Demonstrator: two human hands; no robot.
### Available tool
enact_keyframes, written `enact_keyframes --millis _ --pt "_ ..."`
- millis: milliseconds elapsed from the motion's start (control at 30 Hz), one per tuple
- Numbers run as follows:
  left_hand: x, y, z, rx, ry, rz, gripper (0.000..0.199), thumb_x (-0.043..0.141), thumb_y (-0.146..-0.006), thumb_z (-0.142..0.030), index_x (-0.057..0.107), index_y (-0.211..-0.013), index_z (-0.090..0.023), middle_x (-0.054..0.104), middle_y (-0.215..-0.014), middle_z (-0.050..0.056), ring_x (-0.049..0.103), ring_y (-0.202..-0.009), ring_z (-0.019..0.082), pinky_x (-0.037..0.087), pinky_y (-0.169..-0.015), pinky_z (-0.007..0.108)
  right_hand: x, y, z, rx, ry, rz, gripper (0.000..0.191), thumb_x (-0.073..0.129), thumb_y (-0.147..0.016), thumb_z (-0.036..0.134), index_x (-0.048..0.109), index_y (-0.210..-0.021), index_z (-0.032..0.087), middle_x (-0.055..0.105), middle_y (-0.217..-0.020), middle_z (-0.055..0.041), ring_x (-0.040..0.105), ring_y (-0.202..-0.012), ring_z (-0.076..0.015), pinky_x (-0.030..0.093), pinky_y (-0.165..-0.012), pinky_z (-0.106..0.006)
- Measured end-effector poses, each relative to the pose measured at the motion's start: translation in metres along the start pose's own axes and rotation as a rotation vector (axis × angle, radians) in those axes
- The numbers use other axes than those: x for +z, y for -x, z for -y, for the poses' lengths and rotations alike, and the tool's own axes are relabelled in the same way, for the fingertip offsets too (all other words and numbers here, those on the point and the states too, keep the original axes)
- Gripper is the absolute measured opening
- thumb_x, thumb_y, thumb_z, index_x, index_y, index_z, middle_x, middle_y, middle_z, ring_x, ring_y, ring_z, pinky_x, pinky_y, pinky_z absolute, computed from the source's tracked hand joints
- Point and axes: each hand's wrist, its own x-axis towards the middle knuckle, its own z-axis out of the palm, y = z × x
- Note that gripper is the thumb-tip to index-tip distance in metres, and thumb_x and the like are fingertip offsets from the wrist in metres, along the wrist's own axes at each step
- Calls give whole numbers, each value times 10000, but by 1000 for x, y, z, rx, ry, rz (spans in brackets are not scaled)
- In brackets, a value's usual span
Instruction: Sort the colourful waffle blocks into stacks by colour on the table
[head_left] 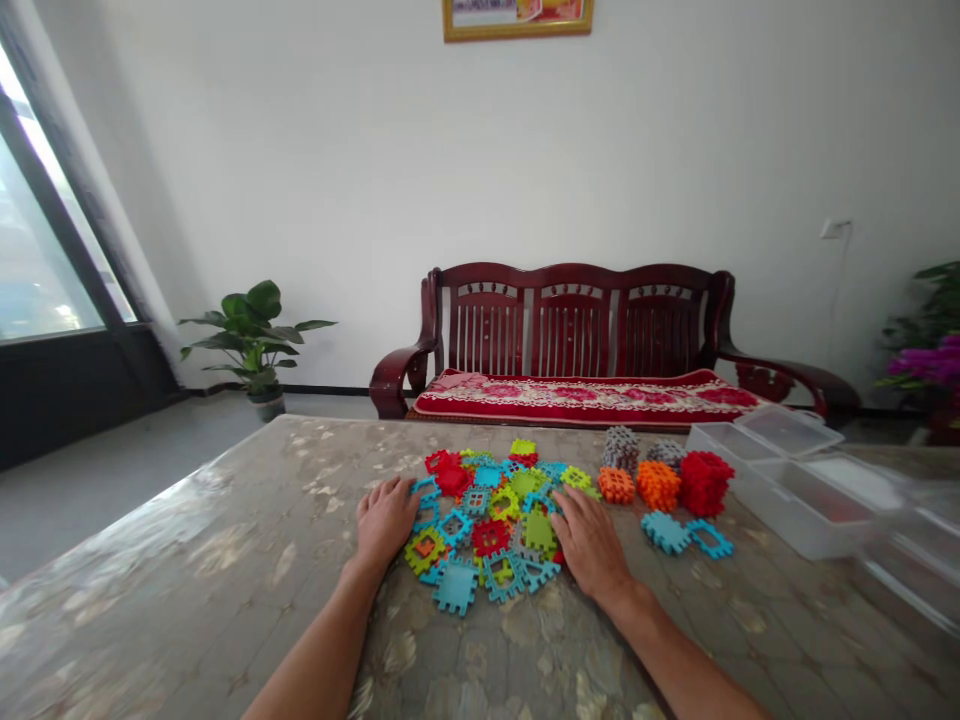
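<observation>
A loose pile of flat interlocking plastic pieces lies on the table, with a red piece (491,537), a light blue piece (455,584) and a green piece (538,530) among them. At the pile's left edge rests my left hand (388,517), fingers spread and touching blue pieces. My right hand (589,535) lies at the right edge, fingers apart, its fingertips by the green and blue pieces. Neither hand grips a piece. Right of the pile stand stacks of orange pieces (658,486), red pieces (706,483) and grey pieces (621,449). Blue pieces (665,532) lie in front of them.
Clear plastic boxes (799,505) stand at the right of the patterned tablecloth (300,480). Behind the table are a dark red wooden bench (574,330) with a red cover and a potted plant (255,335). Purple flowers (926,365) are at far right.
</observation>
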Motion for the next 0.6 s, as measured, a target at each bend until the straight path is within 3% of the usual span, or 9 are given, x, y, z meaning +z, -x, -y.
enact_keyframes --millis 367,600 --pt "0 2 -2 3 34 -2 403 416 -948 -344 629 -1287 -302 565 -1437 55 460 -1355 259 275 -1142 454 -13 1 12 -119 -51 -45 308 478 -946 222 673 -1183 231 639 -1307 -77 545 -1231 -251 396 -1090 -477" --pt "2 1 -2 7 64 -17 404 404 -930 -296 638 -1260 -304 575 -1420 50 456 -1352 252 279 -1139 452 -15 -10 38 -175 -118 0 308 508 -915 172 697 -1148 241 654 -1285 -67 531 -1248 -248 367 -1117 -490"
